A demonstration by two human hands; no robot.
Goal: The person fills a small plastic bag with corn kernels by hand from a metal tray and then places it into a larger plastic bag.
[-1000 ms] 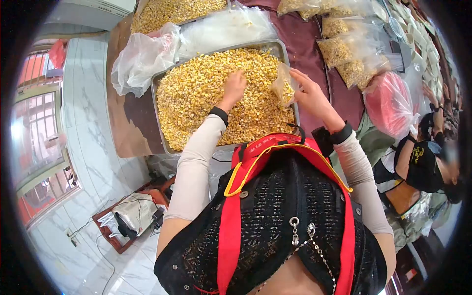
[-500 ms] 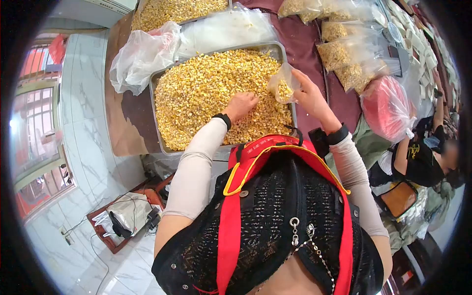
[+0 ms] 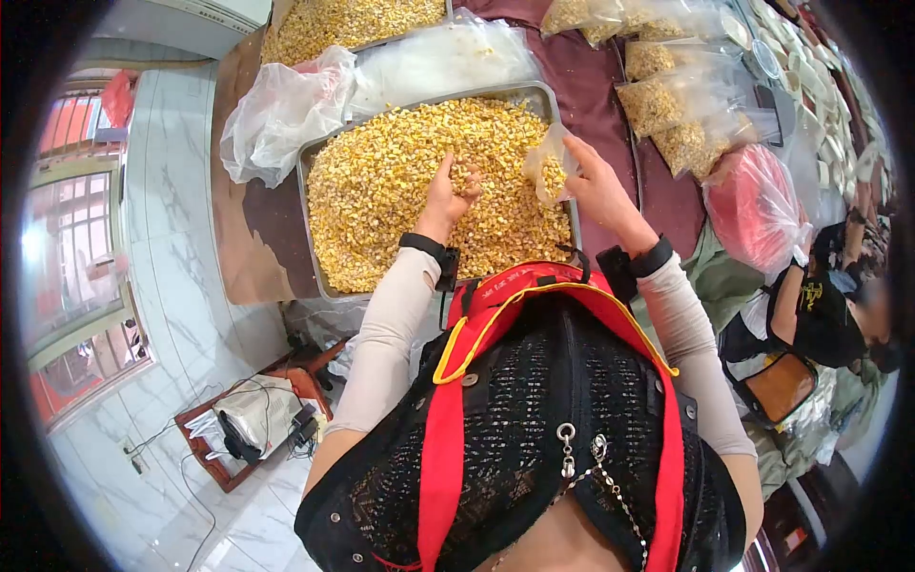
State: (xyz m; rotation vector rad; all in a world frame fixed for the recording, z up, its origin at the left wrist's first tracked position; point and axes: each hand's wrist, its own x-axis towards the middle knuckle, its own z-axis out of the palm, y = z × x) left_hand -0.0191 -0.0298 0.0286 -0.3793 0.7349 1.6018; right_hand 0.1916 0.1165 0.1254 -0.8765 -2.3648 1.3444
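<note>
A wide metal tray (image 3: 307, 224) is heaped with yellow corn kernels (image 3: 381, 181). Over the middle of the heap, my left hand (image 3: 448, 202) is turned palm up, its fingers curled round some loose kernels. At the tray's right side, my right hand (image 3: 602, 189) grips the upper edge of a small clear plastic bag (image 3: 547, 164). Kernels lie in the lower part of this bag, which tilts over the tray with its mouth toward the right hand.
Crumpled clear plastic (image 3: 286, 114) and flat plastic sheets (image 3: 443, 67) lie behind the tray, with a second tray of kernels (image 3: 353, 21) beyond. Several filled bags (image 3: 653, 105) line the right, near a red bundle in plastic (image 3: 753, 205). Another person (image 3: 824, 315) is at far right.
My left hand has lifted from the kernels, moved slightly left and turned palm up with some kernels in it. My right hand still holds the bag in nearly the same place.
</note>
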